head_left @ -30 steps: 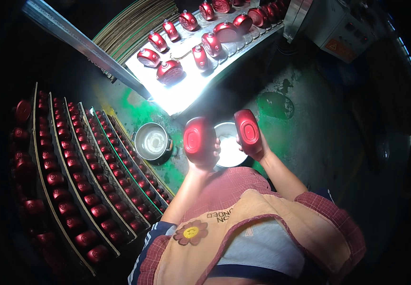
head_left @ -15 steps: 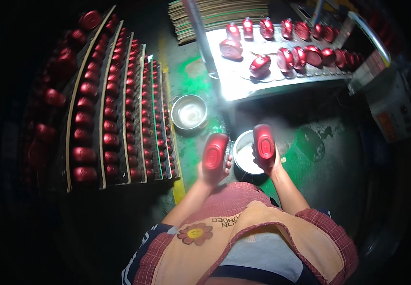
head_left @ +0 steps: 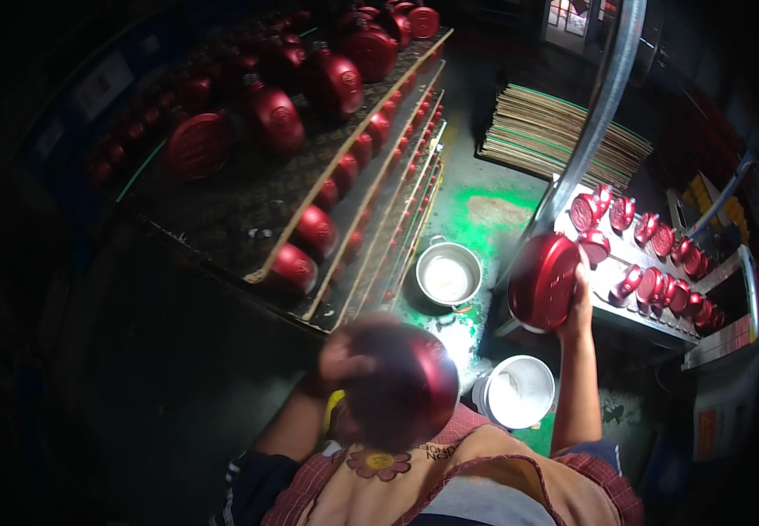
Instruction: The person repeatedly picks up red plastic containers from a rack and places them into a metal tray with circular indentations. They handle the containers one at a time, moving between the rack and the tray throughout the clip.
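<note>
My left hand (head_left: pixel 344 351), smeared by motion, is closed on a round, glossy dark-red bottle (head_left: pixel 406 386) in front of my apron. Further forward on the right, my right hand (head_left: pixel 579 302) grips another red bottle (head_left: pixel 542 285) by its edge, fingers wrapped behind it. That bottle is raised beside the near left end of a bright white table (head_left: pixel 612 280). Several similar red bottles (head_left: pixel 651 285) stand in two rows on the table. To the left, more red bottles (head_left: pixel 270 114) with short necks stand on the top board (head_left: pixel 222 210) of a stacked rack.
A metal pot (head_left: pixel 450 273) sits on the green-stained floor between rack and table. Nearer me is a white bucket (head_left: pixel 520 393). Flat boards (head_left: pixel 563 131) are piled beyond the table. A metal post (head_left: pixel 603 114) rises at the table's left end.
My view has swung left toward the rack. Both bottles have risen and moved apart, the left one now close to my body and the right one out by the table.
</note>
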A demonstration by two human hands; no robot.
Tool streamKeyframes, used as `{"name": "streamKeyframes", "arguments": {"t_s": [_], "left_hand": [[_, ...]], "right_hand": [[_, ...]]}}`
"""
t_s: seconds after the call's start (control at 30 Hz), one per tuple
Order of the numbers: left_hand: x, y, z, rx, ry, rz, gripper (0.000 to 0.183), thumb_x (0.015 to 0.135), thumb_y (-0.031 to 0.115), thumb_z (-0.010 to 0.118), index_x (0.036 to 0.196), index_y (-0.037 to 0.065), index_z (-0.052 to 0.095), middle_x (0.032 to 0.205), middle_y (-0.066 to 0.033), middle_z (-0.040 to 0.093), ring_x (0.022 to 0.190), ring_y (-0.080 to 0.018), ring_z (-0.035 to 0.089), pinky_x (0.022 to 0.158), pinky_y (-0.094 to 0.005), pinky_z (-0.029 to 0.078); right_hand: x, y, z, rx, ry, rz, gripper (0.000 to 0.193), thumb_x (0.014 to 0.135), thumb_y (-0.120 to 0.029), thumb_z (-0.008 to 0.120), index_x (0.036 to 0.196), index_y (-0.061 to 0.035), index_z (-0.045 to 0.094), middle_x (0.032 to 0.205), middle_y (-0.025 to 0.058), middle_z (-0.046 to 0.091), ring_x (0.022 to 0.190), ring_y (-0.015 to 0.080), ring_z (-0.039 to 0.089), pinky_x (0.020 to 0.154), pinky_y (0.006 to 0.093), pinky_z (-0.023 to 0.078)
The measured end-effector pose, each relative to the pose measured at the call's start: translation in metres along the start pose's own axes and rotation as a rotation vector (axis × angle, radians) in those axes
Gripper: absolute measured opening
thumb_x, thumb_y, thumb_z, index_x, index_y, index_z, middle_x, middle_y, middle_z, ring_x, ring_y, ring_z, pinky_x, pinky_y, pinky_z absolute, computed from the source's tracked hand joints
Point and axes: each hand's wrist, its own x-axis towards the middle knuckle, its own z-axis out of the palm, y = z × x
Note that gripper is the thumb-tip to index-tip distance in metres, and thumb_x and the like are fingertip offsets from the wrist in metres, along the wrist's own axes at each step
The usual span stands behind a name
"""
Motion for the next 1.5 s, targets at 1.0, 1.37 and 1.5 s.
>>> {"name": "streamKeyframes", "arguments": {"t_s": [1.0, 1.37, 1.5], "left_hand": [[0.084, 0.214, -0.171, 1.688, 0.521, 0.384, 0.060, 0.070, 0.010, 0.076, 0.128, 0.011, 0.062, 0.129, -0.0162, 0.052, 0.119, -0.0319, 0.053, 0.102, -0.0402, 0.042], [0.057, 0.211, -0.175, 1.655, 0.600, 0.414, 0.058, 0.066, 0.009, 0.081, 0.122, 0.012, 0.065, 0.129, -0.0194, 0.054, 0.118, -0.0363, 0.054, 0.099, -0.0445, 0.046], [0.050, 0.210, -0.163, 1.605, 0.751, 0.388, 0.055, 0.069, 0.010, 0.080, 0.121, 0.014, 0.066, 0.127, -0.0194, 0.052, 0.115, -0.0345, 0.054, 0.097, -0.0441, 0.047]], "right_hand": [[0.151, -0.026, 0.173, -0.914, -0.344, -0.534, 0.046, 0.083, -0.013, 0.070, 0.127, -0.0030, 0.059, 0.124, 0.0123, 0.060, 0.116, 0.0247, 0.055, 0.104, 0.0354, 0.039], [0.343, -0.087, 0.384, -0.796, -0.497, -1.202, 0.045, 0.091, -0.025, 0.067, 0.134, -0.0166, 0.056, 0.125, 0.0108, 0.059, 0.114, 0.0216, 0.058, 0.096, 0.0327, 0.048], [0.386, -0.061, 0.472, -0.951, -0.360, -1.357, 0.043, 0.083, -0.019, 0.072, 0.123, -0.0077, 0.059, 0.115, 0.0157, 0.061, 0.108, 0.0317, 0.058, 0.097, 0.0396, 0.046]]}}
